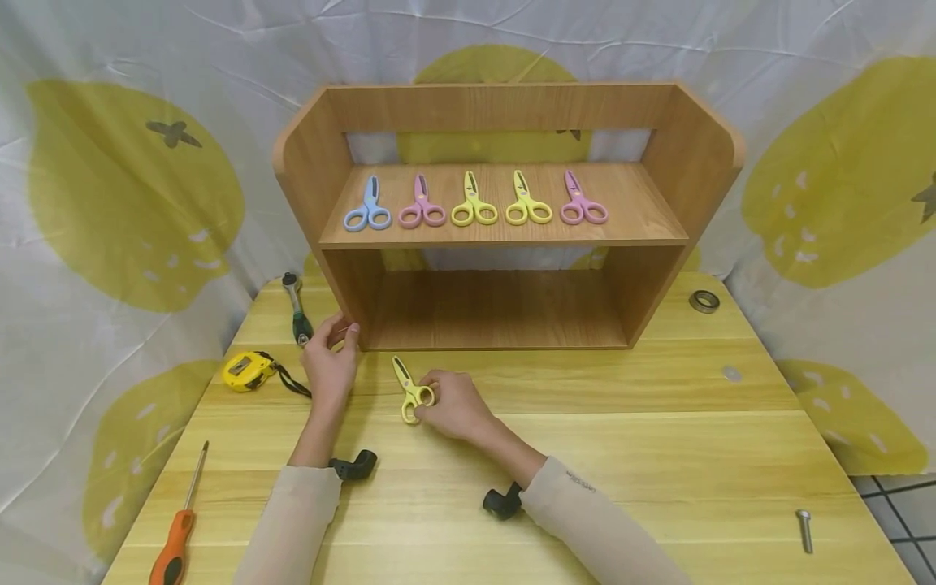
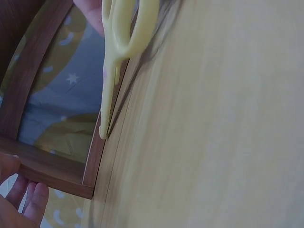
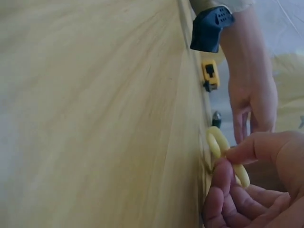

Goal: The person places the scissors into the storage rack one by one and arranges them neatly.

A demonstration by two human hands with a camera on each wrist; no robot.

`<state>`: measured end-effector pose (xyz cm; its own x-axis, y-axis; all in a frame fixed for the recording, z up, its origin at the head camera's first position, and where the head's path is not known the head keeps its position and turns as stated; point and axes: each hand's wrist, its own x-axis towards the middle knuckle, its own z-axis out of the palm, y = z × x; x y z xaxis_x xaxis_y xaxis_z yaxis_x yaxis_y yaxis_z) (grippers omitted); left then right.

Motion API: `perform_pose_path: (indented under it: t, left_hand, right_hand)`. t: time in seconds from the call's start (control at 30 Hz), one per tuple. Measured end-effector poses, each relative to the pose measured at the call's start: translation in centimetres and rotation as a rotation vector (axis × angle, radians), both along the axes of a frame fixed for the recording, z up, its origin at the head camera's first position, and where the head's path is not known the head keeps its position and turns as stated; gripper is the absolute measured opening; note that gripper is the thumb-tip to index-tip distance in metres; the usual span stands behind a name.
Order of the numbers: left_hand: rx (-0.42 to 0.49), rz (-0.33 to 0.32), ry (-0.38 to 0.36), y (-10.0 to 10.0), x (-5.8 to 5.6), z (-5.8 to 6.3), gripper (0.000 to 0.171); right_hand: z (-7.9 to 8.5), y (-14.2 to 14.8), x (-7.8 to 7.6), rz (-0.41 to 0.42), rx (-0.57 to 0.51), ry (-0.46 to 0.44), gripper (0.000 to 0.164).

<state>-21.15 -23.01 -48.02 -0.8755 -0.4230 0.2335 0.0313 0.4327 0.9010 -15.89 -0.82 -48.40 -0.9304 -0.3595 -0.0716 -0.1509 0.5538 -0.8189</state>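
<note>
My right hand (image 1: 457,405) pinches yellow scissors (image 1: 413,391) by their handle rings, thumb on one side and fingers on the other. They are held in front of the wooden shelf (image 1: 504,242), their blades toward its lower left corner. In the left wrist view the scissors (image 2: 110,61) point down along the shelf's bottom edge. My left hand (image 1: 331,366) is at the shelf's left side wall, fingers loosely bent with nothing between them. Its fingertips (image 2: 35,204) overlap the wall's edge in the left wrist view.
On the upper board lie blue scissors (image 1: 371,203), pink scissors and yellow scissors in a row. A ratchet (image 1: 296,309), tape measure (image 1: 249,371) and screwdriver (image 1: 179,528) lie left; a bearing ring (image 1: 704,301), a small disc (image 1: 731,373) and a bolt (image 1: 805,530) right.
</note>
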Motion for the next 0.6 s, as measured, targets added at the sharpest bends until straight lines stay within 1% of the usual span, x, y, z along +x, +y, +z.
perform_pose_path:
  t: [0.1, 0.17, 0.33, 0.5, 0.6]
  left_hand:
    - [-0.002, 0.001, -0.003, -0.1, 0.0, -0.1, 0.035]
    - [-0.002, 0.000, -0.005, -0.1, 0.0, -0.1, 0.035]
    - [0.002, 0.000, -0.004, 0.0, 0.0, -0.1, 0.035]
    - [0.006, 0.003, -0.002, 0.0, 0.0, -0.1, 0.035]
    - [0.009, 0.002, -0.001, 0.0, -0.1, -0.1, 0.035]
  right_hand:
    - [0.2, 0.7, 0.2, 0.007, -0.058, -0.041, 0.041]
    - [0.5, 1.3, 0.4, 0.015, -0.092, -0.050, 0.042]
    - [1.4, 3.2, 1.0, 0.016, -0.150, -0.041, 0.039]
    - [3.3, 5.6, 1.8, 0.020, -0.177, -0.002, 0.038]
    - [4.9, 7.1, 2.3, 0.032, -0.197, 0.019, 0.039]
